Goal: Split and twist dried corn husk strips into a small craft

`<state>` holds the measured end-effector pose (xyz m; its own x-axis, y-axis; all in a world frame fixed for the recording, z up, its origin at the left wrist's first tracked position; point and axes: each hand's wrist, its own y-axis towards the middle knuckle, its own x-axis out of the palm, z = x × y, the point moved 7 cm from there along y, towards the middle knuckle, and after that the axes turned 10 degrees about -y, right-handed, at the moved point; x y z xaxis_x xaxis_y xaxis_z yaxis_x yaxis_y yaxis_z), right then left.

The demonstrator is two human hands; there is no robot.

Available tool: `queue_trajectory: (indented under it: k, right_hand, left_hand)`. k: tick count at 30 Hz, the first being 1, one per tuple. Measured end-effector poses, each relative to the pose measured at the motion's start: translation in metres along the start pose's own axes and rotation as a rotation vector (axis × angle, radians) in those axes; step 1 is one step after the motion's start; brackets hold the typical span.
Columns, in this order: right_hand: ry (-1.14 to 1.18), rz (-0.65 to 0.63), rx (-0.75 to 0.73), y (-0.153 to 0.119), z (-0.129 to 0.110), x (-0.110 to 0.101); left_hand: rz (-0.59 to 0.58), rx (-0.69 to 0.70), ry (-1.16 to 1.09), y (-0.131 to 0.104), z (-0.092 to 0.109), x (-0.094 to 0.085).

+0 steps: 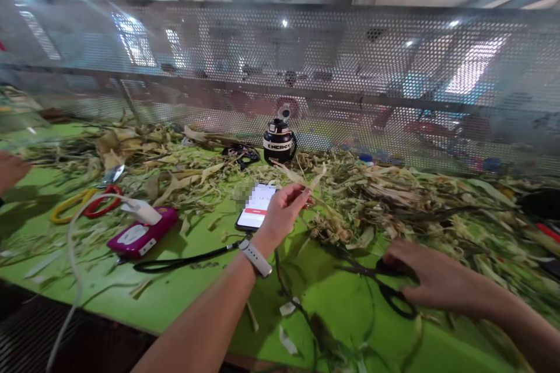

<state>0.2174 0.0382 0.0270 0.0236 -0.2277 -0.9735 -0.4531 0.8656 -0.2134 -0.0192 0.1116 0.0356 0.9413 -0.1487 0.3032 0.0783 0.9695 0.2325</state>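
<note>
My left hand [286, 210], with a pale watch band on its wrist, pinches a dry corn husk strip [312, 183] over the middle of the green table [350, 315]. The strip's ends stick up and out past the fingertips. At the right, my right hand [415, 274] is curled at the handles of black scissors [378, 280]; the blades point left, low over the table. Between the hands lies a knotted bunch of husk [335, 227]. A lit phone [258, 207] lies just left of my left hand.
Husk heaps [394, 186] stretch along a perforated metal screen [306, 70]. A black bottle [279, 141] stands at the back centre. On the left are a magenta power bank [142, 233], a white cable [72, 262], red-and-yellow-handled scissors [102, 204] and another person's hand [12, 172].
</note>
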Motion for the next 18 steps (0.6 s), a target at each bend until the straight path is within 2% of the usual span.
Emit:
queue_trajectory:
  k: [5,11,18]
  right_hand:
    - [0.013,-0.077,-0.054,-0.006,-0.005,0.000]
    - [-0.042,-0.060,-0.001,-0.004,-0.001,0.009]
    - [-0.048,-0.072,-0.023,-0.012,-0.008,-0.002]
  left_hand:
    - [-0.033,-0.011,0.014,0.000,0.001,0.003]
    - [-0.066,-0.016,0.020,-0.003,0.000,0.009]
    - [-0.068,-0.054,0.054,-0.005,-0.003,0.012]
